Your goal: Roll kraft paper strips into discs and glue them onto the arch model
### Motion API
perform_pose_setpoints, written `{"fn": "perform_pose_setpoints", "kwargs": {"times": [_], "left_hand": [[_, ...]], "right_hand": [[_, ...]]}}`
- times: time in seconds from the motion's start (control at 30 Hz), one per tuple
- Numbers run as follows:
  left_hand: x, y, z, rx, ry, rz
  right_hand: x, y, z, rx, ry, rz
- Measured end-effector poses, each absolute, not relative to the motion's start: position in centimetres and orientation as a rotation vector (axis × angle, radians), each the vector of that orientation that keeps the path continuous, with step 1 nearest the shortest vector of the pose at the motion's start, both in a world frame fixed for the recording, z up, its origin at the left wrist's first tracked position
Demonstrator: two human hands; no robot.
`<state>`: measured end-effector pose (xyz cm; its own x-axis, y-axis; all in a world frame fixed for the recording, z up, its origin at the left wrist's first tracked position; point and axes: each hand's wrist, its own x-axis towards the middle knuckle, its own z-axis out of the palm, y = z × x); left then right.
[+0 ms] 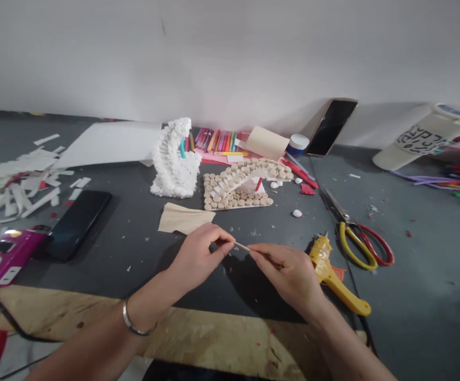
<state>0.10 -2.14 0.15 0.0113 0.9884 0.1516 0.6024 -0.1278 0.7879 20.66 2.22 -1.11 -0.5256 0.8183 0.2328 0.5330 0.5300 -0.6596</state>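
The left hand (pixel 200 255) is curling nearly closed, pinching one end of a thin wooden stick (pixel 242 246) between thumb and fingertips, and the right hand (pixel 287 275) is gripping the other end the same way. The stick is spanning the small gap between the hands, held in the air over the middle of the bench (pixel 134 270) near its front edge. A silver bangle (pixel 132 320) is circling the left wrist.

Just past the left hand, a torn piece of tan paper (pixel 186 218) is lying flat. Beyond it, a bridge model (pixel 240 185) built from small wooden rounds is standing beside a white foam spiral (pixel 174 159). To the right of the right hand, a yellow glue gun (pixel 327 262) is lying near scissors (pixel 357 238) with yellow and red handles.

Toward the bench's left edge, a black phone (pixel 74 225) is lying beside a pink device (pixel 7 259), with white paper strips (pixel 19 180) scattered behind them. Along the back edge, colored sticks (pixel 216 142) are lying on pink paper, and a second phone (pixel 331 127) is leaning against the wall. A white cup (pixel 424 137) is lying on its side in the back right corner.
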Motion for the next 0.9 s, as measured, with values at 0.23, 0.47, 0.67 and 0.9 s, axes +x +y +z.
{"fn": "perform_pose_setpoints", "kwargs": {"times": [0.23,0.47,0.67,0.9], "left_hand": [[0.3,-2.1,-0.7,2.042,1.647,1.095],[1.0,-2.2,-1.2,2.07,1.716,1.203],[1.1,-2.3,-1.5,2.156,1.676,1.272],[1.1,-2.3,-1.6,2.166,1.603,1.199]], "right_hand": [[20.5,1.8,-1.6,-1.045,-2.272,0.897],[19.8,1.1,-1.5,-1.033,-2.272,0.882],[19.6,0.9,-1.6,-1.088,-2.202,0.858],[19.9,1.3,-2.0,-1.158,-2.194,0.888]]}}
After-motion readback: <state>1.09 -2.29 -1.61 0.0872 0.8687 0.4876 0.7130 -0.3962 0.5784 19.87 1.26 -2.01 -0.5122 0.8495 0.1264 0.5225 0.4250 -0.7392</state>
